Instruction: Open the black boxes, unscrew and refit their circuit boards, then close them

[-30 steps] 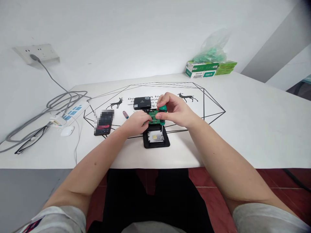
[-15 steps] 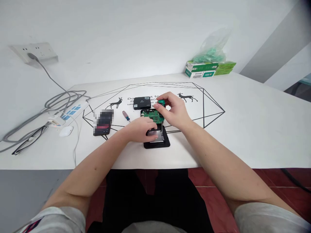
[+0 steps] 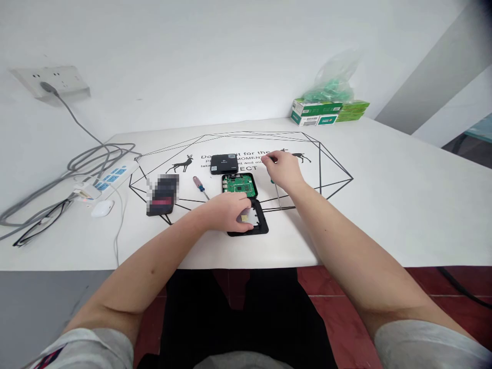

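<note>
My left hand [image 3: 229,212] reaches over a black plastic cover [image 3: 263,225], with thumb and fingers curved round opposite edges of the silver metal plate [image 3: 253,217] inside it. A yellowish square shows on the plate, and the hand hides its left part. Just behind lies an opened black box with a green circuit board [image 3: 242,185]. To the right of the board, my right hand [image 3: 285,169] is closed round a green-handled screwdriver [image 3: 278,197]. Its shaft points down toward the table, and most of the handle is hidden by the hand.
A black lid [image 3: 224,164] lies behind the board. Left of it are a second screwdriver [image 3: 198,183], a pixelated phone [image 3: 162,196], a white earbud case [image 3: 103,208], glasses [image 3: 40,225] and a power strip [image 3: 115,177] with cables. Green-and-white boxes [image 3: 317,110] stand at the back right.
My right hand has moved right with the screwdriver, away from the board and cover, uncovering the circuit board. My left hand has come from the board toward me, onto the metal plate.
</note>
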The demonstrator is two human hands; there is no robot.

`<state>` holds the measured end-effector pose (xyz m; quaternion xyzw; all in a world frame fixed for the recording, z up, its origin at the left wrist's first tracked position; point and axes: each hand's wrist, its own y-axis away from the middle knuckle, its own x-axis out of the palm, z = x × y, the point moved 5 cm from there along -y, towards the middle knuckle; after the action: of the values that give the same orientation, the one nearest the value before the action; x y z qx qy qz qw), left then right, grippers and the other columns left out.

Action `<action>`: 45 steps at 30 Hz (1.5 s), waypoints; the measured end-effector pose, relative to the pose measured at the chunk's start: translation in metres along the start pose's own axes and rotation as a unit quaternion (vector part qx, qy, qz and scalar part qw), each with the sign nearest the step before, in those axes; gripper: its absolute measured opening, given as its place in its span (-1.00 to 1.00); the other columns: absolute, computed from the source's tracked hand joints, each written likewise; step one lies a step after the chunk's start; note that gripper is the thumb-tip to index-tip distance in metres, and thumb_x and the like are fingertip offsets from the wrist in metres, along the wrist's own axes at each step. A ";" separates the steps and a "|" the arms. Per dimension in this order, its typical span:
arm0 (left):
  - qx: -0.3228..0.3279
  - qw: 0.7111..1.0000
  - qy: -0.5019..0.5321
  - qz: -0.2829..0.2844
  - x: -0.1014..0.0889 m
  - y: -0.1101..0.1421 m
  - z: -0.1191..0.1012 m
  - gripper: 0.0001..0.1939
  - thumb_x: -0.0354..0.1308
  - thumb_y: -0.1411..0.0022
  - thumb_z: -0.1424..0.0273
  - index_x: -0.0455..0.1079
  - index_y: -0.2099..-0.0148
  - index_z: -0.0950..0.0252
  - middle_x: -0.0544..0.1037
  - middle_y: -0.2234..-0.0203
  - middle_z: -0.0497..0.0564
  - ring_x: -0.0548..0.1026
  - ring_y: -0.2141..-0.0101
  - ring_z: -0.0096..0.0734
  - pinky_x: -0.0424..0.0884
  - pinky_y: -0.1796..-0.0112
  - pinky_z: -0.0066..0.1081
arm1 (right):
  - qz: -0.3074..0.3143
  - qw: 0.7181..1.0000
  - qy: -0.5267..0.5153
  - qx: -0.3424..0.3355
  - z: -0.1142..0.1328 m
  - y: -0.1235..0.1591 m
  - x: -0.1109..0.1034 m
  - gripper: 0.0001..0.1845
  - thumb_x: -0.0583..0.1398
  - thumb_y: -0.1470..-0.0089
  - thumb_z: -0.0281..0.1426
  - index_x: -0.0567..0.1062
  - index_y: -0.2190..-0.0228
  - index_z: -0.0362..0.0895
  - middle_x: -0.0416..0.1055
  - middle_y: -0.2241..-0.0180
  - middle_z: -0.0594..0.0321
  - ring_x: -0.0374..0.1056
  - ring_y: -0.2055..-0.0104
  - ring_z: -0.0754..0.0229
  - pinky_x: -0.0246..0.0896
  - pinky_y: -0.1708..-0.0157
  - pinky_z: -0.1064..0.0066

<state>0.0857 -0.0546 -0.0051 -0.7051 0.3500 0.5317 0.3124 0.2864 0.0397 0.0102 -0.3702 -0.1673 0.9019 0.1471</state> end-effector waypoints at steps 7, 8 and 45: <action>0.007 0.991 0.096 -0.094 -0.006 0.002 0.000 -0.73 0.42 -0.14 0.27 0.41 0.21 0.20 0.57 0.33 -0.01 0.54 0.31 -0.24 0.49 0.26 -0.25 | 0.089 0.991 0.095 0.014 -0.025 -0.004 0.023 -0.75 0.25 -0.27 -0.27 0.70 0.24 -0.15 0.70 0.23 -0.08 0.58 0.12 -0.15 0.51 0.01 -0.01; 0.005 0.985 0.122 -0.123 -0.011 0.003 0.003 -0.73 0.40 -0.15 0.28 0.41 0.18 0.20 0.57 0.32 -0.01 0.54 0.31 -0.25 0.51 0.25 -0.26 | 0.105 0.988 0.109 0.015 -0.027 -0.004 0.025 -0.75 0.26 -0.27 -0.27 0.70 0.21 -0.15 0.70 0.22 -0.08 0.58 0.12 -0.14 0.51 0.02 0.01; -0.246 0.961 0.077 -0.104 -0.005 0.011 0.090 0.03 0.33 -0.30 0.07 0.00 -0.64 0.24 0.25 -0.52 0.40 0.20 -0.48 0.56 -0.12 -0.40 0.56 | 0.258 0.936 -0.023 -0.240 0.000 0.008 0.045 0.13 0.48 0.12 -0.07 0.38 -0.44 -0.10 0.31 -0.46 -0.11 0.16 -0.52 -0.44 0.01 -0.52 -0.33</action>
<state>0.0281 0.0131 -0.0221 -0.8319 0.1559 0.5096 0.1551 0.2548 0.0497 -0.0210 -0.4044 -0.2806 0.8500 -0.1877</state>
